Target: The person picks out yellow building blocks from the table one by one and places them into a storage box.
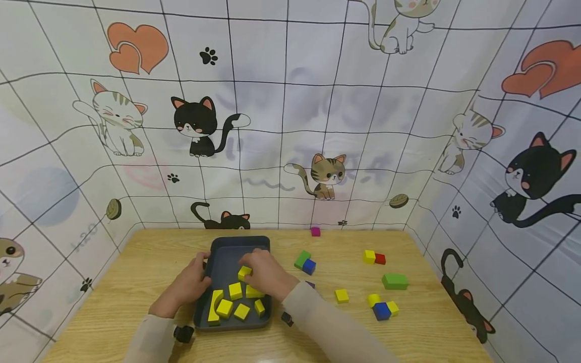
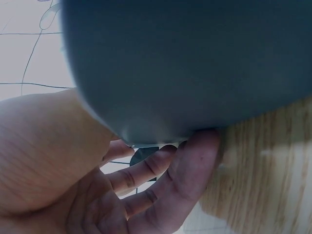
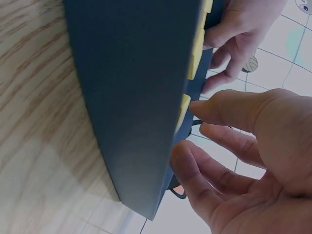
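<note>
A dark grey tray (image 1: pixel 228 252) lies on the table with several yellow blocks (image 1: pixel 224 308) in its nearer half, among them a curved arch piece (image 1: pixel 214 307). My left hand (image 1: pixel 188 285) holds the tray's left side, thumb at the rim and fingers along the outer wall (image 2: pixel 170 87). Over the tray's right side reaches my right hand (image 1: pixel 265 275). Its thumb and forefinger stand apart in the right wrist view, beside a yellow block (image 3: pixel 183 113) partly hidden by the tray wall. From the head, that yellow block (image 1: pixel 244 273) shows right at the fingertips.
Right of the tray, a green block (image 1: pixel 302 259) touches a blue block (image 1: pixel 309 266). Farther right are a yellow block (image 1: pixel 342 296), a green block (image 1: pixel 395 281), a red block (image 1: pixel 380 258) and a blue block (image 1: pixel 382 311). A magenta block (image 1: pixel 315 231) sits by the back wall.
</note>
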Available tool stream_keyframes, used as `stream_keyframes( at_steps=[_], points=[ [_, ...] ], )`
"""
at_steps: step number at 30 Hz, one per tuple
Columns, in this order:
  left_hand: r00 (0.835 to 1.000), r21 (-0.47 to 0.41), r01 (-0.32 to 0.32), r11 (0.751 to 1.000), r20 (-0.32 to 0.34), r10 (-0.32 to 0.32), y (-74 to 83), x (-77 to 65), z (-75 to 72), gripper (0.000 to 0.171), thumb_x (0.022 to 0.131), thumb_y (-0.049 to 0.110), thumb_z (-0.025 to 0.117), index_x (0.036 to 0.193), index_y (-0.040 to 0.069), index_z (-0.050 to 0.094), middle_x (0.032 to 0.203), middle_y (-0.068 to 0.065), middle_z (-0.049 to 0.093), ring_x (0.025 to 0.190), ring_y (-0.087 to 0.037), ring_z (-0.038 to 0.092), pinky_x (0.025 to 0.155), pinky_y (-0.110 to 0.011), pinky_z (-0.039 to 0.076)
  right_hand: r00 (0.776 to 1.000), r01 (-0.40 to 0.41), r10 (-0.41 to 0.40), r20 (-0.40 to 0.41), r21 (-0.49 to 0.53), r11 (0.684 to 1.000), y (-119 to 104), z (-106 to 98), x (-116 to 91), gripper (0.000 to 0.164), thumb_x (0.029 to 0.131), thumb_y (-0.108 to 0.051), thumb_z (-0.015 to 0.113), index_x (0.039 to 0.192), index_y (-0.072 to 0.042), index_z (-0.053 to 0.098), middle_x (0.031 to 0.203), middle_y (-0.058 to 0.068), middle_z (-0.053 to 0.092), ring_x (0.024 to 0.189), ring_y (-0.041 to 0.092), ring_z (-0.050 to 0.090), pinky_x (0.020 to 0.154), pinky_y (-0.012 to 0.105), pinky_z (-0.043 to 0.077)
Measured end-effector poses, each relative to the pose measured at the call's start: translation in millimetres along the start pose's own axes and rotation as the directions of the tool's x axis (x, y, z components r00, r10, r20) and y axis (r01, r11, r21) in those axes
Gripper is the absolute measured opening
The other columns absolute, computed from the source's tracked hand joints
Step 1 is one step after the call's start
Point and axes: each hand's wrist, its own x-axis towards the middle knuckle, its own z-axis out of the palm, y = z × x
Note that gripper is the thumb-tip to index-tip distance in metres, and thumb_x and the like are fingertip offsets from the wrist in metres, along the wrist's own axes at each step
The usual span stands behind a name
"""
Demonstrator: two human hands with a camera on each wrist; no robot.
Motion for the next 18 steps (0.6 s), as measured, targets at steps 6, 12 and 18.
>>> stream_keyframes(
  at_steps=[6, 12, 18],
  points=[
    [1.000, 0.003, 0.009, 1.000, 0.003, -0.009, -0.9, 0.5, 0.5, 0.069, 0.097, 0.003, 0.066, 0.157, -0.006, 0.032, 0.141, -0.032, 0.057, 0.117, -0.039, 0.067, 0.095, -0.054, 0.061, 1.000, -0.024, 0.024, -0.012, 0.047, 0.999, 9, -9, -9, 0.039, 0.095, -0.016, 0.079, 0.134, -0.017, 0.075, 0.128, 0.001, 0.073, 0.111, 0.014, 0.065, 0.097, 0.028, 0.059],
    [1.000, -0.001, 0.007, 1.000, 0.003, -0.007, 0.2, 0.1, -1.1, 0.069, 0.097, 0.002, 0.066, 0.156, -0.007, 0.032, 0.142, -0.033, 0.056, 0.118, -0.041, 0.066, 0.095, -0.055, 0.060, 0.996, -0.081, 0.083, -0.043, 0.051, 0.995, 26, -21, -18, 0.040, 0.096, -0.019, 0.079, 0.135, -0.017, 0.074, 0.130, 0.004, 0.072, 0.115, 0.019, 0.067, 0.099, 0.035, 0.060],
    [1.000, -0.003, 0.014, 1.000, 0.005, -0.014, -0.1, 0.1, -0.7, 0.069, 0.097, 0.003, 0.065, 0.157, -0.006, 0.031, 0.145, -0.034, 0.055, 0.121, -0.042, 0.065, 0.097, -0.056, 0.060, 0.986, -0.143, 0.149, -0.071, 0.085, 0.986, 51, -40, -32, 0.041, 0.095, -0.016, 0.079, 0.135, -0.013, 0.074, 0.127, 0.010, 0.068, 0.109, 0.021, 0.067, 0.095, 0.040, 0.061]
  ],
)
